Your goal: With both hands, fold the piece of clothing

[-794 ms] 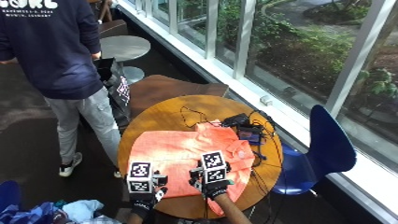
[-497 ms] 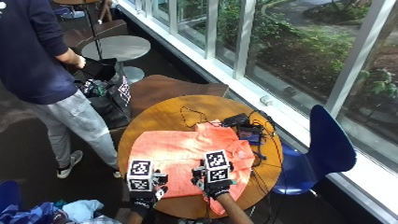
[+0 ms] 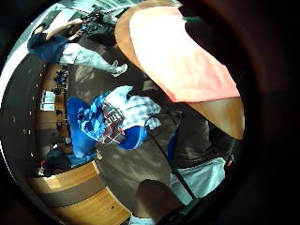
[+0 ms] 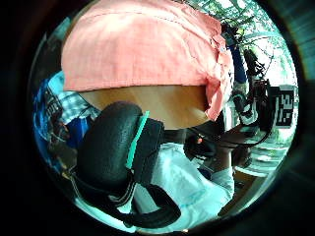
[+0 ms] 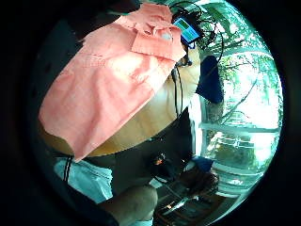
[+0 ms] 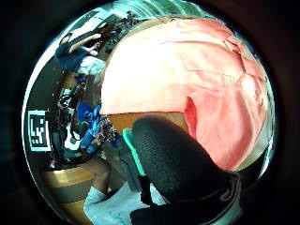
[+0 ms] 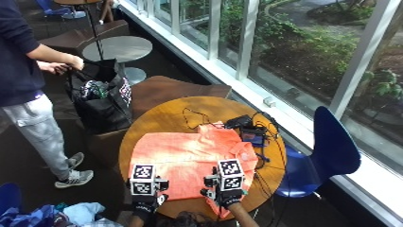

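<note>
A round wooden table (image 7: pixel 157 120) is covered by an orange shirt (image 7: pixel 189 161); cabled devices (image 7: pixel 249 132) are laid far right.

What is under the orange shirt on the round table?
The orange shirt lies spread on the round wooden table, whose bare top shows around it. Anything between shirt and tabletop is covered and cannot be seen.

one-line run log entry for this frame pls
stage: pre-fold | coral-orange button-up shirt: spread flat on round wooden table | left hand: at near hem, grip unseen | right hand: at near hem, grip unseen
</note>
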### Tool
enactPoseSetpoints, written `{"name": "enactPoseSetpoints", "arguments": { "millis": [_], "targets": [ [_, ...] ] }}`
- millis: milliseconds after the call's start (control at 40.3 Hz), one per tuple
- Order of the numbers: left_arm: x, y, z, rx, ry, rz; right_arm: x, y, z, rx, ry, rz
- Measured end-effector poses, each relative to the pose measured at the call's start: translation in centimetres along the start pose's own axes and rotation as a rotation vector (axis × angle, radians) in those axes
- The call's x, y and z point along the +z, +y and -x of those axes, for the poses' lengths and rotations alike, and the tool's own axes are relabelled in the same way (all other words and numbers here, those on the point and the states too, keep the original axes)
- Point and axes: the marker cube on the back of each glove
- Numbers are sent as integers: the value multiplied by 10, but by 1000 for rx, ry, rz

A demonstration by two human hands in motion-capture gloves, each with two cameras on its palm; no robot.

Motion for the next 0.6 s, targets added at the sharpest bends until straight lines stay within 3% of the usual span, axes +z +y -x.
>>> {"name": "enactPoseSetpoints", "arguments": {
  "millis": [199, 323, 422, 596],
  "targets": [
    [57, -29, 3, 11, -7, 141, 43, -1, -15, 18, -94, 147],
    [74, -33, 1, 26, 20, 115, 58, -2, -16, 15, -83, 174],
    [81, -38, 3, -8, 32, -36, 65, -4, -19, 32, -85, 117],
    [71, -47, 12, -91, -81, -446, 59, -16, -38, 43, -24, -167]
  ]
}}
